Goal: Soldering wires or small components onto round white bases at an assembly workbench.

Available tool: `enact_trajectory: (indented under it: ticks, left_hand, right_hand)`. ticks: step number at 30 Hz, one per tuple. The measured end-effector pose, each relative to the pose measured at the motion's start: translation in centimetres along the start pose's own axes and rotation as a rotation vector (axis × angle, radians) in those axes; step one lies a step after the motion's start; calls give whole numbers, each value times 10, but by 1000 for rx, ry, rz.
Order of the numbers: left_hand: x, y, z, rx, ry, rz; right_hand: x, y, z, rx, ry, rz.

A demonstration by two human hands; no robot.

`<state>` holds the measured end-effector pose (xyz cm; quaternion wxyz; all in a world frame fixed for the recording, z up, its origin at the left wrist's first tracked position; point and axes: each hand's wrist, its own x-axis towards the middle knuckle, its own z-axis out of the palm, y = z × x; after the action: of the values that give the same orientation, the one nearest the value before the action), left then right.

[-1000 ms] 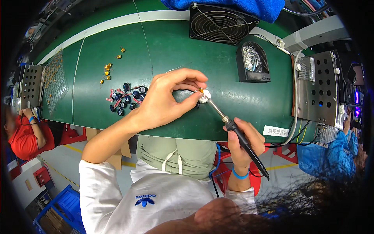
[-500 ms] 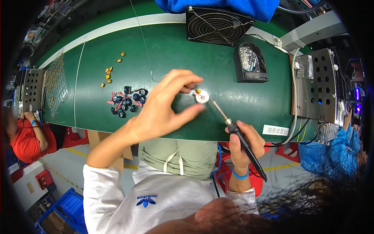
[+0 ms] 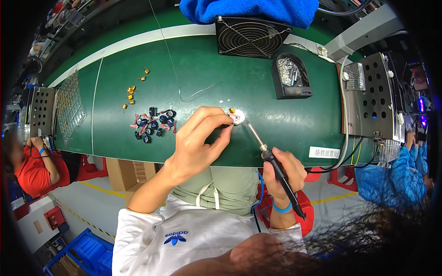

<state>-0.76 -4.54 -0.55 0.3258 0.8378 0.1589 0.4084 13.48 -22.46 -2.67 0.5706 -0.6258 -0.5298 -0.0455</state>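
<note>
A small white round piece [image 3: 238, 117] lies on the green bench, with a small yellow-wrapped component [image 3: 231, 110] at its upper left edge. My left hand [image 3: 200, 138] is closed in a pinch, thumb and forefinger tips at the near left edge of this piece. Whatever is between those fingertips is too small to make out. In my right hand [image 3: 285, 172] is a black-handled soldering iron [image 3: 271, 158], held like a pen. Its metal tip points up and left, just right of the white piece and seemingly apart from it.
Thin solder wire [image 3: 180, 94] hangs down onto the bench. Dark round parts with red leads [image 3: 154, 122] and several yellow components [image 3: 131, 89] lie left. A black fan [image 3: 251, 39] and black bin of metal parts [image 3: 292, 94] stand behind. Perforated metal boxes [image 3: 375, 101] flank the bench.
My left hand has come down toward me, its spread fingers closing to a pinch beside the white piece. The soldering iron stays close to the piece's right. The whole view has shifted slightly.
</note>
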Motion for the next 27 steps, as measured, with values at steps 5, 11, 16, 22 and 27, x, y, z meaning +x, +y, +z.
enact_trajectory:
  ticks: [5, 11, 16, 22, 27]
  left_hand:
    - [0, -3, 4, 26, 20, 49]
    - [-2, -3, 5, 88, 33, 129]
    - [-1, 0, 7, 111, 28, 163]
    - [-1, -1, 10, 95, 38, 169]
    - [-3, -4, 11, 71, 64, 144]
  right_hand:
    - [2, 1, 1, -4, -5, -7]
    - [2, 2, 2, -24, -56, -29]
    - [0, 1, 3, -10, -12, 6]
    - [1, 1, 1, -28, -64, -8]
    - [4, 1, 2, -17, -62, 0]
